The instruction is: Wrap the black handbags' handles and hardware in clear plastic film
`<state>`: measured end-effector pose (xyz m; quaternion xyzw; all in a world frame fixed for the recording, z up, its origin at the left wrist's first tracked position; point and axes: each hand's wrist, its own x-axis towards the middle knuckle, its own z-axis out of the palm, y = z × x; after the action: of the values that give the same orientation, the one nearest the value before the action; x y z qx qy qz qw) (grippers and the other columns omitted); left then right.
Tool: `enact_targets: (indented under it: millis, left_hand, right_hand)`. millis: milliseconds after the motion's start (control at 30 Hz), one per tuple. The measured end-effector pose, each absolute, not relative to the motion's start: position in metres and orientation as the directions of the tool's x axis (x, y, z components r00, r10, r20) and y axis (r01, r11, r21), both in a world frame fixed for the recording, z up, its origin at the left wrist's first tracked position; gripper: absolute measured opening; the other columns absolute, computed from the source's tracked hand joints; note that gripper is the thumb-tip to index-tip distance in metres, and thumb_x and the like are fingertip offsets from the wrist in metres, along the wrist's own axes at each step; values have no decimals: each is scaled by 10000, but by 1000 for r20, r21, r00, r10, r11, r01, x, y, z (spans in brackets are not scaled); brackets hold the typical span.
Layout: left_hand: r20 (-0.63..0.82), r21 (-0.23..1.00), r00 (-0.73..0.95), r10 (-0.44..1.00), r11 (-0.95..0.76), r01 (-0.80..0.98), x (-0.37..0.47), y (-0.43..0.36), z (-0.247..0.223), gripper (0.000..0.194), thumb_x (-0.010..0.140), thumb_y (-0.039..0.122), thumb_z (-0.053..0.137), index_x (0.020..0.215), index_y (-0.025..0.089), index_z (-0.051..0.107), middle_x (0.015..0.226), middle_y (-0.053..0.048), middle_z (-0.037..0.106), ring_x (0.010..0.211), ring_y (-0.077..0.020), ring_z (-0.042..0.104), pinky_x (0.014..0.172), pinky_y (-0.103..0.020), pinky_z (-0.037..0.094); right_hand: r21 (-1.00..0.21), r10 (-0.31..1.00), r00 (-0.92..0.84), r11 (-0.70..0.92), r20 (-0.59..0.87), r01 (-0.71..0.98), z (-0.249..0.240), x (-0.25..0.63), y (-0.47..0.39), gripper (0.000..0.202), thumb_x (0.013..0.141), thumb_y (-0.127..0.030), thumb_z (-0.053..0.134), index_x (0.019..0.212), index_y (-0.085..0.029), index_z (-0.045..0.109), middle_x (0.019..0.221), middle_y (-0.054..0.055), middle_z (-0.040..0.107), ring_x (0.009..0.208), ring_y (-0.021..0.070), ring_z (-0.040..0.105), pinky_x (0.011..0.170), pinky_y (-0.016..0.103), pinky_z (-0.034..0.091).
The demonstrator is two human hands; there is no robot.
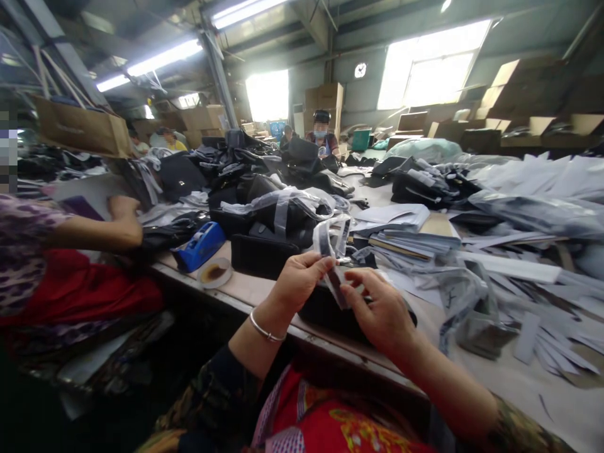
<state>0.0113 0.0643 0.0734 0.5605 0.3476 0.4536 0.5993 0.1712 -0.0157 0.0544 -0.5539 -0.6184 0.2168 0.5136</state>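
Observation:
In the head view, my left hand (302, 280), with a silver bangle on its wrist, pinches a strap wrapped in clear plastic (323, 242) between thumb and fingers. Close on the right, my right hand (380, 308) has its thumb and fingers closed at the strap's lower end. The strap loops up and away from my hands toward the pile. Beneath both hands lies a black bag (325, 314) at the table's front edge, partly hidden by them. Another black case (264, 255) stands just left of my left hand.
A blue tape dispenser (201, 246) and a tape roll (214, 273) sit on the table at left. Black bags (245, 189) are heaped behind. Papers (410, 242) and cut strips (561, 346) cover the right. A co-worker's arm (104, 229) is at far left.

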Motion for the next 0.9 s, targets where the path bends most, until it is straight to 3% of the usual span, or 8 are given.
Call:
enact_targets:
  millis: [100,200,300,400,500,567,667,900]
  left_hand:
    - [232,968,247,941,-199,-150,8,60,79,237,771,433,805,815,200,813,686,-15,663,660,-137,564,649,-262,448]
    - [266,960,330,906,-219,-172,8,48,79,191,798,407,785,815,220,821,825,-44,750,800,-190,650,795,-302,500]
    - [243,969,477,845,-195,-149,8,36,74,183,825,386,765,811,213,822,863,-65,772,839,-211,673,825,-316,510]
    - [157,987,556,816,-114,-111,4,32,71,243,858,414,730,802,190,807,827,-77,766,791,-210,676,790,-322,521]
    - [87,996,532,842,-55,-77,-3,32,71,271,861,434,724,787,179,779,805,-76,753,751,-195,663,758,-313,521]
    - [76,997,480,874,-55,-58,-5,32,72,281,859,439,724,758,179,758,758,-66,734,722,-183,648,720,-296,514]
    - [79,997,409,909,-64,-50,-4,30,71,296,852,442,726,714,180,725,670,-43,695,642,-158,615,627,-266,486]
    - [-151,985,431,890,170,-5,-2,33,50,383,717,467,833,866,183,625,593,4,653,422,-87,456,415,-208,314]
  right_hand:
    - [-992,985,151,65,82,112,53,172,-26,491,907,-628,545,859,-164,697,632,29,595,525,130,490,462,245,355]
    - [-894,953,-67,-302,-297,-332,55,167,-26,604,863,-734,505,864,-149,657,536,-42,465,392,71,291,384,210,186]
    - [-825,942,-87,-325,-323,-463,55,164,-15,425,767,-583,700,783,-175,582,551,-76,432,404,44,240,403,191,149]
    - [-956,982,-30,-191,-189,-224,52,166,-7,347,784,-486,699,693,-190,544,516,-73,418,425,61,267,423,214,177]
    - [-956,1000,5,17,19,294,51,168,-3,334,901,-409,565,650,-189,568,545,-14,534,499,112,430,493,248,296]
    - [-789,992,-47,124,120,602,51,168,-3,329,941,-321,498,650,-192,579,605,23,614,563,145,515,546,269,328]
    - [-455,972,-156,220,173,863,54,167,-3,245,938,-219,494,742,-183,636,732,77,704,636,191,603,573,302,313]
    - [37,877,-394,400,275,916,56,170,-6,176,914,-114,520,886,-133,692,775,120,699,697,229,629,579,336,280]
